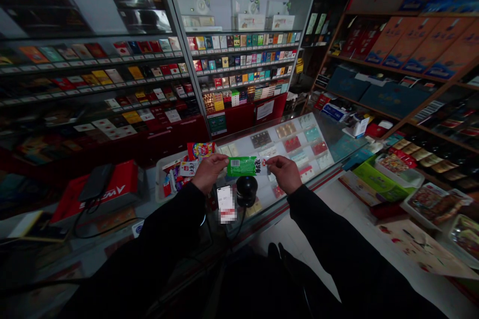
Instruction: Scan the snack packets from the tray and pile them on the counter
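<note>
A long green snack packet (243, 166) with a barcode and dark lettering is stretched level between my two hands. My left hand (208, 173) pinches its left end, and my right hand (286, 173) pinches the pale right end. Below the packet, a round black device (247, 191) with a cable stands on the glass counter. Beside it lies a phone (226, 204) with a lit white screen, partly blurred out. Just left of my left hand, a white basket (160, 182) holds colourful snack packets (201, 149).
The glass display counter (318, 172) holds rows of small boxes. Shelves of cigarette packs (243, 40) line the wall behind. At left is a red box (123, 184) with a dark device (96, 182) on top. On the right are food trays (398, 169) and boxed goods (422, 42).
</note>
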A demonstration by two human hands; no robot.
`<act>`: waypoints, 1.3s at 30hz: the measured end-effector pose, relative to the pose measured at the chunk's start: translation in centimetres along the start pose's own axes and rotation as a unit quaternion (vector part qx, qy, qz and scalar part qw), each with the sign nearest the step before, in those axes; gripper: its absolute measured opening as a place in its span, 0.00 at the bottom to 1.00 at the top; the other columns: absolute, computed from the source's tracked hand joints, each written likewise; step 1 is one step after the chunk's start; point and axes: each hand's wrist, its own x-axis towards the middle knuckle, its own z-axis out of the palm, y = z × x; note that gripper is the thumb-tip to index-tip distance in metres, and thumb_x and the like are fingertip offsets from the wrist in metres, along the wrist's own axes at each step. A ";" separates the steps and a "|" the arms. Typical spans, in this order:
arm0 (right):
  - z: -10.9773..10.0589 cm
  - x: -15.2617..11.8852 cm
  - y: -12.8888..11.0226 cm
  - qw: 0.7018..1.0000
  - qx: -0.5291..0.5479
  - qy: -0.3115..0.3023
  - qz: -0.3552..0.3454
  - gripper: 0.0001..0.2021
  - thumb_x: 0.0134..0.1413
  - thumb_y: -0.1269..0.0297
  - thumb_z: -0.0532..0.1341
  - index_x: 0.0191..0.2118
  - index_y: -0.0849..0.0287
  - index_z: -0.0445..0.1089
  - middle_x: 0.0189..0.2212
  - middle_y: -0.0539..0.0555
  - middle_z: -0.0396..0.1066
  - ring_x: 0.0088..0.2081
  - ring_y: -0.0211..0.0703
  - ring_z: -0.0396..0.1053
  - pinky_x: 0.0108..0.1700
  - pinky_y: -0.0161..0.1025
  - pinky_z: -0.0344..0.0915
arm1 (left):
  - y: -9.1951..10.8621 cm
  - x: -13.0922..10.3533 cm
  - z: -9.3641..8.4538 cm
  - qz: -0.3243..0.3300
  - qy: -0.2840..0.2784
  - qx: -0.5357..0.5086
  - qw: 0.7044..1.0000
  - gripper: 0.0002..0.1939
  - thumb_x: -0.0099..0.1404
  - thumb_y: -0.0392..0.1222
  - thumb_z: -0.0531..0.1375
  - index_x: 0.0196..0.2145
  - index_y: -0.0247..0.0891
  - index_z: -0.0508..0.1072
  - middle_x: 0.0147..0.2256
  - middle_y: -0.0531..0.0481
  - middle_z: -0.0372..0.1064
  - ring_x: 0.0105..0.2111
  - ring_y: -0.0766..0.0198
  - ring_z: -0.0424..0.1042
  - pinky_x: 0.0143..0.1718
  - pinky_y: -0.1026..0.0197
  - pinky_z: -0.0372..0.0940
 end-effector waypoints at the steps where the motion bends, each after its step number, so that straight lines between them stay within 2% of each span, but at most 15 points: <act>1: -0.1 0.3 0.3 1.000 -0.008 0.005 -0.003 0.08 0.43 0.63 0.63 0.32 0.58 0.75 0.27 0.50 0.76 0.29 0.39 0.70 0.35 0.37 0.65 | -0.1 0.5 0.1 0.005 -0.002 0.012 1.000 0.19 0.49 0.54 0.72 0.33 0.38 0.79 0.31 0.49 0.75 0.31 0.63 0.69 0.35 0.61 0.63; 7: -1.0 2.7 2.3 0.998 -0.061 0.030 -0.015 0.08 0.44 0.64 0.61 0.32 0.57 0.75 0.28 0.50 0.76 0.30 0.41 0.71 0.37 0.39 0.67 | -0.6 3.6 0.9 -0.021 -0.048 0.064 0.997 0.18 0.52 0.56 0.69 0.31 0.38 0.77 0.28 0.50 0.72 0.28 0.64 0.65 0.31 0.62 0.59; 13: -1.7 4.3 4.9 0.992 -0.120 0.048 -0.013 0.07 0.45 0.65 0.60 0.32 0.55 0.75 0.29 0.49 0.77 0.32 0.42 0.72 0.40 0.39 0.68 | -2.1 6.2 1.9 -0.020 -0.073 0.092 0.993 0.18 0.51 0.56 0.68 0.30 0.37 0.77 0.31 0.48 0.75 0.32 0.61 0.68 0.37 0.59 0.60; 19: -2.5 5.2 7.6 0.984 -0.165 0.060 -0.011 0.09 0.48 0.65 0.58 0.33 0.54 0.76 0.32 0.49 0.78 0.35 0.42 0.73 0.42 0.38 0.68 | -4.3 8.0 2.6 -0.013 -0.087 0.125 0.988 0.18 0.51 0.55 0.67 0.30 0.37 0.78 0.30 0.49 0.75 0.30 0.61 0.68 0.38 0.59 0.60; 25: -2.5 4.9 9.8 0.977 -0.201 0.067 0.008 0.10 0.48 0.64 0.58 0.34 0.54 0.76 0.32 0.49 0.78 0.36 0.43 0.73 0.41 0.38 0.66 | -5.9 8.9 3.3 -0.030 -0.082 0.168 0.982 0.14 0.47 0.52 0.68 0.27 0.39 0.80 0.27 0.49 0.76 0.30 0.59 0.70 0.38 0.57 0.61; 30: -2.3 4.2 10.9 0.974 -0.213 0.072 0.030 0.09 0.48 0.64 0.58 0.33 0.53 0.76 0.32 0.49 0.79 0.34 0.43 0.73 0.41 0.39 0.65 | -7.0 9.1 3.9 -0.056 -0.073 0.170 0.981 0.14 0.45 0.51 0.69 0.25 0.39 0.79 0.24 0.50 0.75 0.27 0.61 0.68 0.34 0.58 0.61; 36: -2.9 3.8 12.2 0.970 -0.224 0.075 0.051 0.09 0.50 0.61 0.59 0.33 0.52 0.77 0.31 0.49 0.78 0.34 0.44 0.72 0.40 0.39 0.64 | -7.7 9.0 4.7 -0.099 -0.087 0.152 0.979 0.17 0.42 0.52 0.68 0.26 0.37 0.79 0.24 0.49 0.74 0.26 0.61 0.67 0.31 0.60 0.59; 39: -3.1 3.8 12.9 0.967 -0.236 0.075 0.063 0.09 0.50 0.61 0.59 0.33 0.51 0.77 0.31 0.48 0.78 0.33 0.43 0.72 0.38 0.38 0.63 | -8.0 9.1 4.8 -0.105 -0.089 0.170 0.976 0.14 0.43 0.51 0.68 0.25 0.39 0.78 0.25 0.47 0.74 0.28 0.59 0.68 0.32 0.59 0.60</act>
